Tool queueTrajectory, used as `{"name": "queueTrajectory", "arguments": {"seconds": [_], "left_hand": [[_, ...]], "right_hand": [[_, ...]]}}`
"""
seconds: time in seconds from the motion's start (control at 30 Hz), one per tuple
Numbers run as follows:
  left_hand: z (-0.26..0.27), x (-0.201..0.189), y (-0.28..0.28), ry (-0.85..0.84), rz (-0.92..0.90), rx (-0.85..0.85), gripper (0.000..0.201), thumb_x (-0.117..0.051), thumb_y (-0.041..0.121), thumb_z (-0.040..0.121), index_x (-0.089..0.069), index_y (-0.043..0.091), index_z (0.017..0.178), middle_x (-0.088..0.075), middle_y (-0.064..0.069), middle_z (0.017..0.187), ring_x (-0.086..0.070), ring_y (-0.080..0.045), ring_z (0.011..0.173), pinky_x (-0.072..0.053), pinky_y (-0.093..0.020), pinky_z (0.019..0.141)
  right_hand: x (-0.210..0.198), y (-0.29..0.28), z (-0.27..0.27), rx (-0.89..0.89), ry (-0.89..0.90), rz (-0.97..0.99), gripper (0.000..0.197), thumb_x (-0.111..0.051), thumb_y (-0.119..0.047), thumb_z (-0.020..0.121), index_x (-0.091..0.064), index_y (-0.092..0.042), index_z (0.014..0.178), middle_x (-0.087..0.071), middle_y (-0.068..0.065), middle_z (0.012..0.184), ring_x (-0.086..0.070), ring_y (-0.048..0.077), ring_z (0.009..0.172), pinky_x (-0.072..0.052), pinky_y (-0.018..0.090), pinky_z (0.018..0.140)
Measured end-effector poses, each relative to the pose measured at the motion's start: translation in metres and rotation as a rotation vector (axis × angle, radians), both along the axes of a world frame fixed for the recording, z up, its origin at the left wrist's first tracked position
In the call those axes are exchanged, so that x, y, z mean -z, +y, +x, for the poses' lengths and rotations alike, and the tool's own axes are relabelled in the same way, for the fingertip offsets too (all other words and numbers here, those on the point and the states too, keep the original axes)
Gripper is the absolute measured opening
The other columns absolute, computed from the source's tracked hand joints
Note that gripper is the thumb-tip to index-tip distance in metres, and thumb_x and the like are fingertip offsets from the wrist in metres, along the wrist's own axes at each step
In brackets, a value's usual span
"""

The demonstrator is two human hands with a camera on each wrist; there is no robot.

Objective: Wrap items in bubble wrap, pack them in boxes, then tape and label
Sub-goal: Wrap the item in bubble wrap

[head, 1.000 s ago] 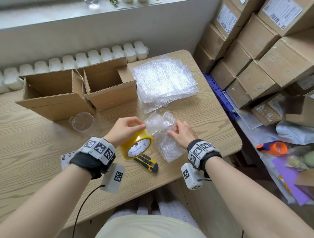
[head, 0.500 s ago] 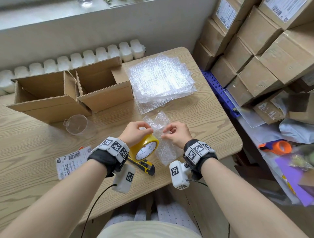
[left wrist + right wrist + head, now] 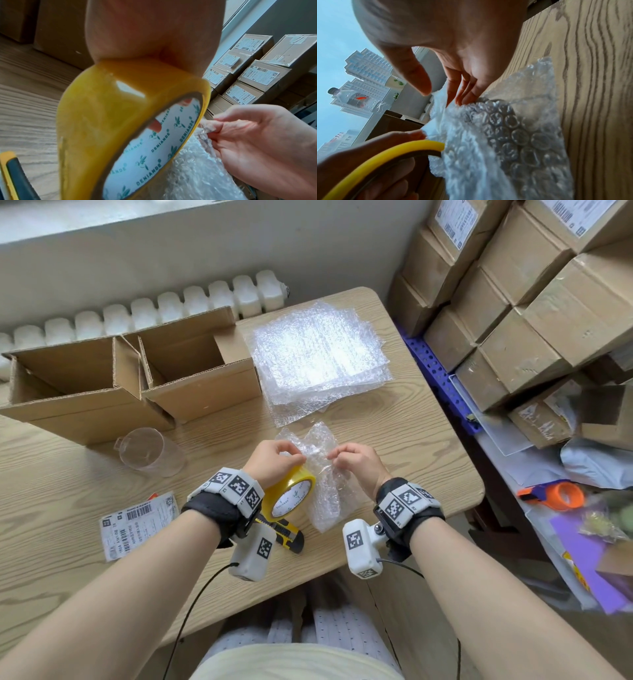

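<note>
My left hand grips a yellow tape roll from above and holds it upright on edge, with fingers inside its core. Just to the right, my right hand pinches the clear tape end between thumb and forefinger, a short way off the roll. Under and between both hands lies the bubble-wrapped bundle on the wooden table. In the right wrist view the bundle fills the middle, with the roll's yellow rim at lower left. What the wrap holds is hidden.
Two open cardboard boxes stand at the back left, with a stack of bubble wrap sheets beside them. A clear cup, a shipping label and a yellow utility knife lie near my left arm. Taped boxes are piled on the right.
My right hand left the top of the bundle, met the roll and now pinches the tape end. My left hand brought the roll in close above the bundle.
</note>
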State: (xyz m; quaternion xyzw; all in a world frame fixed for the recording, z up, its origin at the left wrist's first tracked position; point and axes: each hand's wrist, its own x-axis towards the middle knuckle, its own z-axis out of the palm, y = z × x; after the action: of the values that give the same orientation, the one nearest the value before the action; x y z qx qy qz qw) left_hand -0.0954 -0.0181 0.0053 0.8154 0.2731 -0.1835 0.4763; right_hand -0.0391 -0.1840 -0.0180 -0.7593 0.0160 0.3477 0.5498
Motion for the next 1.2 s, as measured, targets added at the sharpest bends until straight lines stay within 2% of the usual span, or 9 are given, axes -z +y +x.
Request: {"name": "queueTrajectory", "arguments": {"seconds": [0.33, 0.47, 0.57, 0.67, 0.77, 0.93, 1.0, 1.1, 1.2], "left_hand": [[0.009, 0.003, 0.002, 0.087, 0.109, 0.114, 0.015, -0.064, 0.029, 0.086, -0.068, 0.015, 0.082, -0.058, 0.003, 0.077, -0.051, -0.010, 0.066, -0.042, -0.024, 0.058], [0.014, 0.003, -0.002, 0.121, 0.209, 0.179, 0.013, -0.065, 0.030, 0.084, -0.067, 0.017, 0.081, -0.058, 0.003, 0.082, -0.055, -0.013, 0.076, -0.045, -0.026, 0.065], [0.014, 0.001, -0.005, 0.147, 0.241, 0.216, 0.016, -0.063, 0.031, 0.086, -0.067, 0.016, 0.088, -0.059, 0.002, 0.087, -0.056, -0.014, 0.081, -0.043, -0.024, 0.059], [0.014, 0.001, -0.006, 0.147, 0.255, 0.227, 0.018, -0.063, 0.032, 0.086, -0.068, 0.015, 0.090, -0.060, 0.002, 0.086, -0.056, -0.014, 0.079, -0.041, -0.024, 0.058], [0.014, 0.001, -0.005, 0.136, 0.246, 0.246, 0.017, -0.062, 0.030, 0.086, -0.068, 0.014, 0.089, -0.061, 0.002, 0.085, -0.056, -0.014, 0.079, -0.042, -0.024, 0.059], [0.015, 0.001, -0.004, 0.145, 0.272, 0.272, 0.017, -0.063, 0.032, 0.085, -0.061, 0.015, 0.083, -0.058, 0.001, 0.078, -0.058, -0.020, 0.081, -0.042, -0.026, 0.064], [0.014, 0.001, -0.002, 0.161, 0.268, 0.290, 0.030, -0.064, 0.038, 0.083, -0.053, 0.015, 0.099, -0.055, 0.001, 0.088, -0.055, -0.019, 0.087, -0.043, -0.028, 0.069], [0.013, -0.002, 0.006, 0.179, 0.131, 0.234, 0.046, -0.061, 0.033, 0.082, -0.040, 0.013, 0.118, -0.057, -0.004, 0.102, -0.056, -0.020, 0.093, -0.044, -0.031, 0.072], [0.013, -0.009, 0.015, 0.150, 0.008, 0.184, 0.029, -0.062, 0.022, 0.084, -0.050, 0.009, 0.106, -0.065, -0.008, 0.099, -0.057, -0.020, 0.094, -0.042, -0.031, 0.074]], "right_hand": [[0.009, 0.009, -0.001, -0.022, -0.142, -0.177, 0.023, -0.070, -0.022, 0.082, -0.053, -0.020, 0.066, -0.058, -0.001, 0.064, -0.057, 0.019, 0.065, -0.052, 0.040, 0.070], [0.008, 0.008, -0.005, -0.069, -0.271, -0.312, 0.015, -0.069, -0.023, 0.080, -0.055, -0.020, 0.077, -0.064, -0.001, 0.080, -0.061, 0.017, 0.075, -0.048, 0.026, 0.068], [0.005, 0.004, -0.007, -0.057, -0.301, -0.330, 0.039, -0.072, -0.020, 0.079, -0.042, -0.018, 0.103, -0.054, -0.001, 0.093, -0.054, 0.009, 0.069, -0.043, 0.019, 0.064], [0.002, -0.002, -0.011, -0.218, -0.487, -0.373, 0.051, -0.066, -0.014, 0.082, -0.040, -0.021, 0.126, -0.048, 0.000, 0.119, -0.053, 0.011, 0.099, -0.047, 0.029, 0.090], [0.002, -0.002, -0.014, -0.572, -0.684, -0.346, 0.057, -0.061, -0.015, 0.085, -0.042, -0.027, 0.137, -0.034, 0.000, 0.146, -0.032, 0.016, 0.134, -0.027, 0.037, 0.113], [0.008, 0.004, -0.012, -0.741, -0.637, -0.398, 0.058, -0.066, -0.030, 0.085, -0.042, -0.035, 0.138, -0.037, 0.001, 0.141, -0.039, 0.017, 0.127, -0.037, 0.042, 0.105], [0.007, 0.006, -0.010, -0.761, -0.664, -0.420, 0.056, -0.067, -0.028, 0.085, -0.045, -0.033, 0.136, -0.041, 0.003, 0.130, -0.041, 0.017, 0.119, -0.040, 0.041, 0.099], [0.005, 0.008, -0.007, -0.827, -0.697, -0.424, 0.057, -0.066, -0.022, 0.086, -0.044, -0.035, 0.137, -0.043, 0.009, 0.122, -0.044, 0.020, 0.110, -0.042, 0.032, 0.092], [0.004, 0.010, -0.002, -0.845, -0.680, -0.431, 0.058, -0.065, -0.022, 0.087, -0.042, -0.038, 0.138, -0.042, 0.008, 0.119, -0.043, 0.017, 0.102, -0.033, 0.023, 0.084]]}}
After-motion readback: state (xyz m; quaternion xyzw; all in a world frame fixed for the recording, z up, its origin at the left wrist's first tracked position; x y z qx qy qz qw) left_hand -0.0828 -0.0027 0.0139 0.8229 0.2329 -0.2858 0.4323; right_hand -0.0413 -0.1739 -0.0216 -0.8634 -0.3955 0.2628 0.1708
